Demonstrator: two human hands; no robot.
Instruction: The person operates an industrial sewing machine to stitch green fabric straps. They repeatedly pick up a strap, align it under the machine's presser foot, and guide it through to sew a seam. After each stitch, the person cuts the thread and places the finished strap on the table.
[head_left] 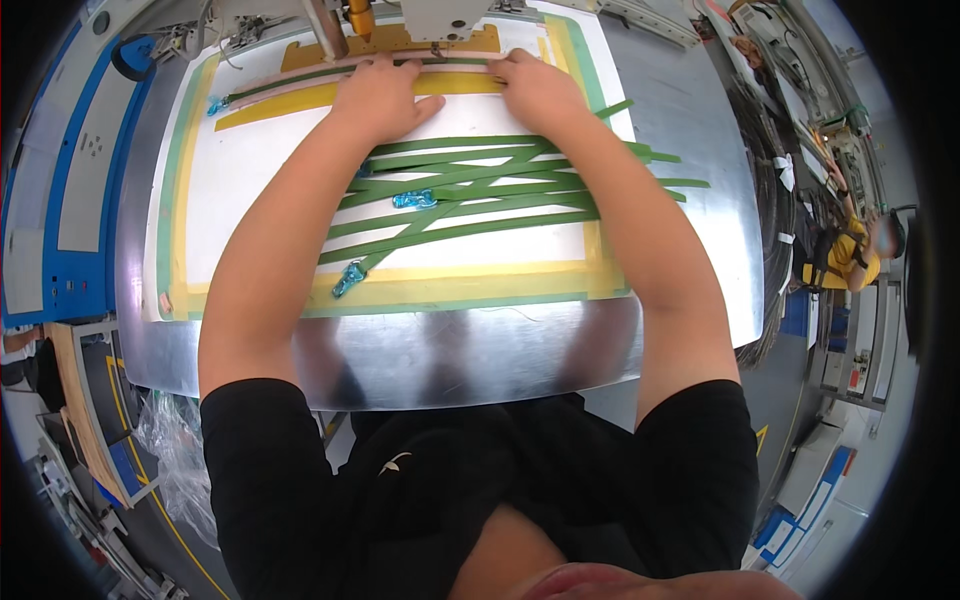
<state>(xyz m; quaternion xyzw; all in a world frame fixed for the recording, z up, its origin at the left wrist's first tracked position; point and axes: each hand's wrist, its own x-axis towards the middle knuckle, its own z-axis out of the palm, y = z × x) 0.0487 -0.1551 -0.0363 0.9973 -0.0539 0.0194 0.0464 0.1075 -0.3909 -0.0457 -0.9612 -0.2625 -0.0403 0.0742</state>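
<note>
My left hand (378, 98) and my right hand (537, 88) both press flat on a long green strip (290, 83) that lies across the far side of a white work plate (260, 200), just in front of a sewing machine head (440, 20) and its yellow-brown guide plate (400, 42). A yellow band (280, 100) runs under the strip. Between my forearms lies a loose pile of several green strips (470, 190), some with blue clear clips (413, 200) on their ends. Fingers are spread and hold nothing closed.
The white plate has a yellow and green tape border (420, 290) and sits on a shiny metal table (450, 350). A blue machine cabinet (60, 200) stands at the left. Another person in yellow (850, 255) works at the far right. Clear plastic bags (175, 440) hang lower left.
</note>
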